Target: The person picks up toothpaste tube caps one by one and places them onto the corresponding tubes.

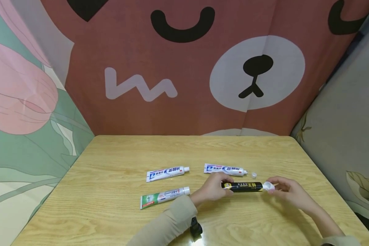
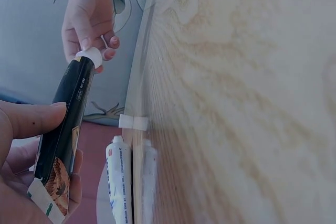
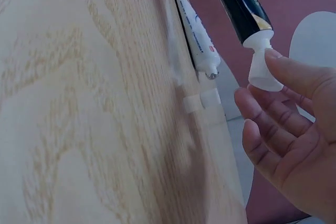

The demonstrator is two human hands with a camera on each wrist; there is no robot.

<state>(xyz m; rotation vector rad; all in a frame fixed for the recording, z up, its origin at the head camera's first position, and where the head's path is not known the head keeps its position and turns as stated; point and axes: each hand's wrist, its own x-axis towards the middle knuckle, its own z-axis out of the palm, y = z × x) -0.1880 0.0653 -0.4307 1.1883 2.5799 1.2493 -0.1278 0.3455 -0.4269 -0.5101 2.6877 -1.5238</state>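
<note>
My left hand [image 1: 213, 187] grips a black toothpaste tube [image 1: 246, 187] by its flat end, thumb on one side and fingers round the other. The tube is held level above the table, mouth to the right. At that mouth my right hand [image 1: 292, 194] pinches a white cap [image 3: 264, 72] between thumb and fingers. The cap's wide end faces away from the tube, and its narrow end meets the white neck. Just behind the black tube lies a white and blue toothpaste tube [image 1: 224, 169] with a bare nozzle, and a loose white cap [image 1: 254, 175] stands beside it.
Left of my hands lie another white and blue tube [image 1: 166, 174], capped, and a green and white tube [image 1: 164, 197], also capped. A small black object [image 1: 195, 228] is by my left sleeve. The wooden table [image 1: 110, 153] ends at a bear-print cloth [image 1: 141, 116].
</note>
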